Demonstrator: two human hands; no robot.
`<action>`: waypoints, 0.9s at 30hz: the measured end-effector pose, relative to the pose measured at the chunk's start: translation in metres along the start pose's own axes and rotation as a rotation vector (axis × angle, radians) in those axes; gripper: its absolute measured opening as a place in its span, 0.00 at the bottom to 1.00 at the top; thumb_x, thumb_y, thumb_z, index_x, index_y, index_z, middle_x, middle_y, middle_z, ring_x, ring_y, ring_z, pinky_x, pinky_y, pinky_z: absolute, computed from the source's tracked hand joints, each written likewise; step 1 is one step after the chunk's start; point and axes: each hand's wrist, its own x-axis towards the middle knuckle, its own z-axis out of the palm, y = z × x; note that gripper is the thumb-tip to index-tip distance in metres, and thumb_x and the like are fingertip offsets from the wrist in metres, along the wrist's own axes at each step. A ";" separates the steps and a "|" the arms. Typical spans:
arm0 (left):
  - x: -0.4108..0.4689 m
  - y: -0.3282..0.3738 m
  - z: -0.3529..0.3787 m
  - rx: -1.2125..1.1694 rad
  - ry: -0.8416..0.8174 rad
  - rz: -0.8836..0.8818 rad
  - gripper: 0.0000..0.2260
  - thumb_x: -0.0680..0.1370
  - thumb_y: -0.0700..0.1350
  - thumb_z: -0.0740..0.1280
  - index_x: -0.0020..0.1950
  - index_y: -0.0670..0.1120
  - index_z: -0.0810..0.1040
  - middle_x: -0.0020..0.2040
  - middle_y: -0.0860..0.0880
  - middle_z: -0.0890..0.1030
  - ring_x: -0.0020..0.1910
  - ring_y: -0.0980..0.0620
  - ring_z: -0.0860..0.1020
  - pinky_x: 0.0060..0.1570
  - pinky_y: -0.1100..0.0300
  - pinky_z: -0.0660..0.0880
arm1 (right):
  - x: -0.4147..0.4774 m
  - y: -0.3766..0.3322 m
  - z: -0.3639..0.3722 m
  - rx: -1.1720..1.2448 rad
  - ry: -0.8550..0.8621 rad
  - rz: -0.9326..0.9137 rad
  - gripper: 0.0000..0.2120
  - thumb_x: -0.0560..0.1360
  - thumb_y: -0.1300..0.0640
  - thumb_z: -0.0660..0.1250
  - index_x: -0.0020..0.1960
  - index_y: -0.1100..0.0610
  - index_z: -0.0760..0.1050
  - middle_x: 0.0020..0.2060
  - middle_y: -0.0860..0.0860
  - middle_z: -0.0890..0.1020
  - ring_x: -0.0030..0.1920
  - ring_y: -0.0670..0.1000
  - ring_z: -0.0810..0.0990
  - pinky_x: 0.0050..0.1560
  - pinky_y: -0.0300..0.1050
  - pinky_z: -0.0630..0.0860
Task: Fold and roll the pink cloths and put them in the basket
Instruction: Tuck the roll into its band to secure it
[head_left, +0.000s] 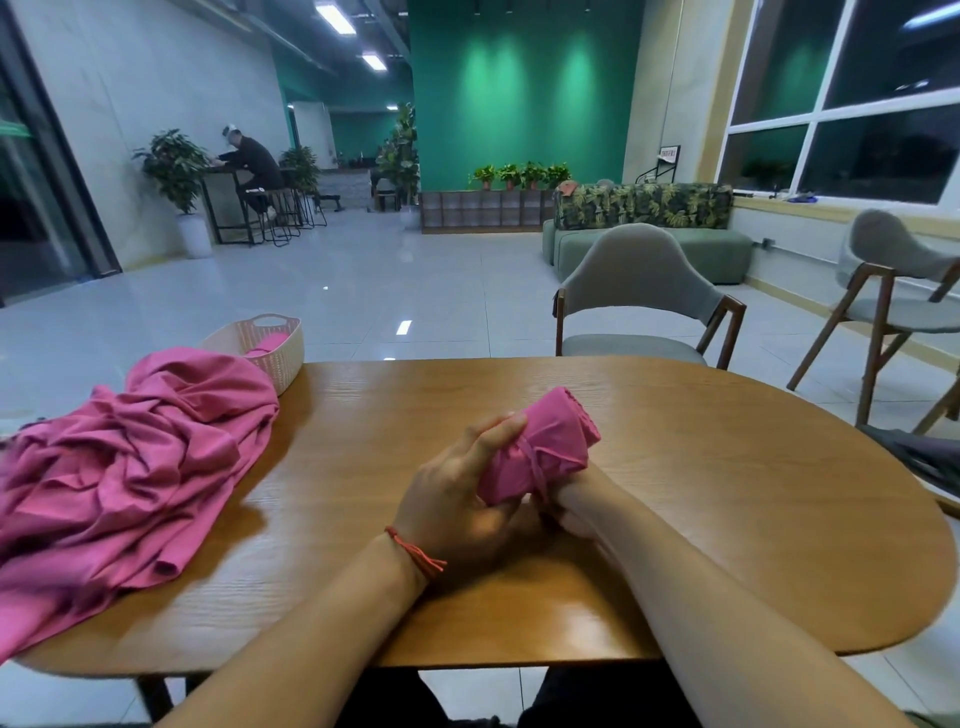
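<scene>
A tight pink roll (545, 441) sits at mid-table (727, 493), tilted with its far end up and to the right. The left hand (452, 499) grips it from the left, its fingers (498, 431) curled along the side and its thumb under the near end. The right hand (576, 506) is tucked beneath the near end, touching the cloth, but how its fingers lie cannot be told. A loose pink pile (130, 457) lies at the left edge, against the basket (280, 364), which holds another pink roll.

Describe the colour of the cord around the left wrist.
The cord is red, seen best in the head view.
</scene>
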 end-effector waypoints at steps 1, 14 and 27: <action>0.000 -0.001 0.000 0.003 0.021 -0.012 0.35 0.75 0.55 0.77 0.79 0.54 0.67 0.76 0.54 0.73 0.61 0.50 0.82 0.52 0.54 0.82 | 0.000 0.000 -0.002 -0.112 -0.038 -0.049 0.13 0.84 0.69 0.61 0.45 0.57 0.76 0.37 0.51 0.78 0.40 0.51 0.76 0.42 0.42 0.73; -0.003 -0.016 0.002 0.255 -0.020 -0.145 0.28 0.68 0.50 0.75 0.66 0.55 0.71 0.58 0.56 0.80 0.46 0.47 0.81 0.34 0.57 0.73 | -0.010 0.002 -0.050 -0.104 -0.023 -0.314 0.26 0.80 0.66 0.59 0.67 0.41 0.80 0.61 0.48 0.85 0.55 0.55 0.85 0.54 0.56 0.81; -0.005 -0.029 -0.009 -0.072 -0.112 -0.219 0.26 0.71 0.56 0.80 0.68 0.57 0.79 0.61 0.58 0.82 0.58 0.58 0.81 0.57 0.54 0.79 | -0.013 0.017 -0.045 -0.492 0.116 -0.697 0.12 0.75 0.57 0.79 0.54 0.44 0.85 0.63 0.40 0.81 0.67 0.48 0.79 0.60 0.55 0.82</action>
